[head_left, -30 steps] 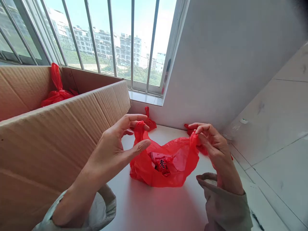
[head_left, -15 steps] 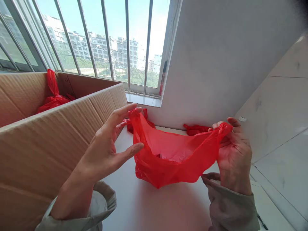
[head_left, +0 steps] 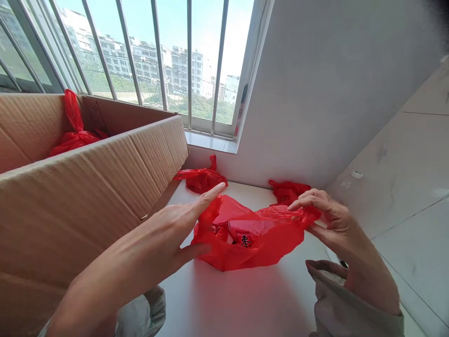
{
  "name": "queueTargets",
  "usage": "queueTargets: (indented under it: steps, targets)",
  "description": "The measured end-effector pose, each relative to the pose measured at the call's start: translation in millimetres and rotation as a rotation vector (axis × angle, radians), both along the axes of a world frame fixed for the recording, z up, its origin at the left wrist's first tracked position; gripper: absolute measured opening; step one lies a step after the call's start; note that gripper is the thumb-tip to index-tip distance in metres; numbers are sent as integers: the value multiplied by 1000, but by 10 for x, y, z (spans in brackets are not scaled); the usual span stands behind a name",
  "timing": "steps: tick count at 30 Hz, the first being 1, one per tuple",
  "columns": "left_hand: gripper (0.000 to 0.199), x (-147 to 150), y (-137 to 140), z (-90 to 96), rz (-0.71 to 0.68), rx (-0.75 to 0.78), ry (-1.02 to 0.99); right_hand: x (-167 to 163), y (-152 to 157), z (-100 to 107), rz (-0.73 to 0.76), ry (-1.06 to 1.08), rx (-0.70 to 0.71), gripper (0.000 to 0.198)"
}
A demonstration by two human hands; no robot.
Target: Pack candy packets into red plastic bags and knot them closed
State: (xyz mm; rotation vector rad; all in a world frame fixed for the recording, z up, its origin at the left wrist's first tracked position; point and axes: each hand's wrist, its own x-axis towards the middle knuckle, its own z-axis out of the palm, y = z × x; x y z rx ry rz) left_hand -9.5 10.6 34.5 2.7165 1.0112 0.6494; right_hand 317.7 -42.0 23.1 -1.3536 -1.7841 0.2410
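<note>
A thin red plastic bag (head_left: 266,250) sits on the white tabletop with its mouth gaping upward. Inside it lie small red packets (head_left: 243,238), one printed with a black character. At the bag's left handle, my left hand (head_left: 171,234) has straight fingers and a thumb spread apart. The thumb is partly covered by the red film. My right hand (head_left: 331,217) pinches the right handle between thumb and fingers.
On the left stands a large open cardboard box (head_left: 105,187) with a knotted red bag (head_left: 75,135) in it. Against the wall lie another tied red bag (head_left: 203,180) and a crumpled red bag (head_left: 286,189). A barred window (head_left: 189,70) is behind.
The bag has come down toward the table and its contents show more. My left hand has moved forward over the left handle. My right hand has turned palm downward, still on its handle.
</note>
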Motion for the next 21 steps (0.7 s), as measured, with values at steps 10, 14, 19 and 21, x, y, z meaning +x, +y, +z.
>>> queueTargets:
  steps: [10,14,19,21]
  targets:
    - [122,-143,87,-242,213,53,51,91,31,-69,-298,111,97,18]
    - [75,-136,68,-219,58,-39,109,116,38,-73,-382,219,-10,16]
    - [66,10,93,-131,-24,-134,103,91,19,-48,-382,324,-41,15]
    - [90,93,177,-165,-65,-124,53,67,23,-36,-323,365,-41,14]
